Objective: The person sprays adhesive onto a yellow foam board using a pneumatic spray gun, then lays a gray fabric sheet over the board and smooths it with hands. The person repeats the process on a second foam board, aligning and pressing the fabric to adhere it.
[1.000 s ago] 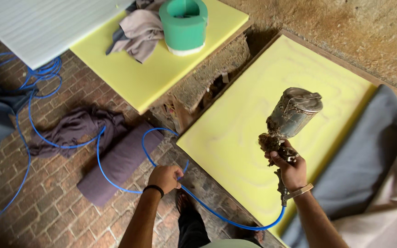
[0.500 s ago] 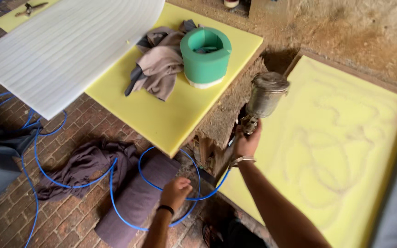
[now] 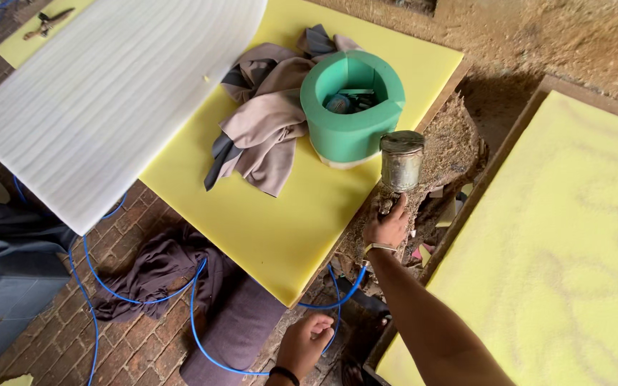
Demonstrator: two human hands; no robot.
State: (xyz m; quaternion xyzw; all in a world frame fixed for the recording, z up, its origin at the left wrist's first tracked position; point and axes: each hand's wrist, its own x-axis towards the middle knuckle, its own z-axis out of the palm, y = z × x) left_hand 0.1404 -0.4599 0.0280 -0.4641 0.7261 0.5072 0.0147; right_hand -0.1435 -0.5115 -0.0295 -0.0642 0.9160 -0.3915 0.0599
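Observation:
My right hand [image 3: 388, 225] grips the handle of a spray gun with a metal cup [image 3: 401, 160], held upright at the right edge of a yellow foam sheet [image 3: 287, 221] on a table. Just left of the cup stands a green foam ring [image 3: 352, 114] with small items inside. My left hand [image 3: 305, 344] is low, near the floor, curled around a blue air hose [image 3: 202, 336] that runs toward the gun. A second yellow foam panel [image 3: 566, 236] with glue trails lies to the right.
Crumpled beige and grey cloths [image 3: 266, 129] lie on the table's foam. A white ribbed foam sheet [image 3: 109, 93] overlaps its left side. On the brick floor [image 3: 44, 350] are a dark cloth [image 3: 155, 268], a purple cushion [image 3: 241, 332] and a grey block [image 3: 1, 286] at left.
My right hand has carried the spray gun left from over the right foam panel to the table's edge beside the green ring. My left hand stays low on the hose. The view shifted left.

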